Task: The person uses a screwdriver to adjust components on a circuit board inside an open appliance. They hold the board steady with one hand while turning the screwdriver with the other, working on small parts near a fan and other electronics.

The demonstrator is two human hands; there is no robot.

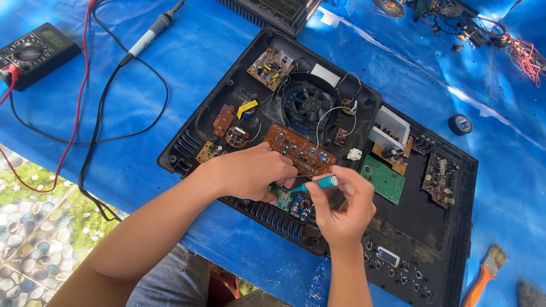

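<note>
Screwdriver [318, 183], teal handle, pinched in right hand [344, 207] fingers, frame centre-low. Left hand [250, 170] curled, pressing small green board [281, 197] at near edge of open black casing [426, 227]. Behind: brown PCB [298, 149], fan [308, 103]. Upper left: multimeter [34, 54], soldering iron [149, 35].

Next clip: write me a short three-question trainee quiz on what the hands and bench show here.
1. True or false: the right hand holds a teal-handled screwdriver.
2. Which lies at the table's top left? A) black multimeter with red leads B) orange-handled paintbrush C) roll of black tape
3. What does the left hand rest on?

Key
1. True.
2. A.
3. The small green circuit board at the near edge of the open black plastic appliance housing, beside the long brown circuit board.
</note>
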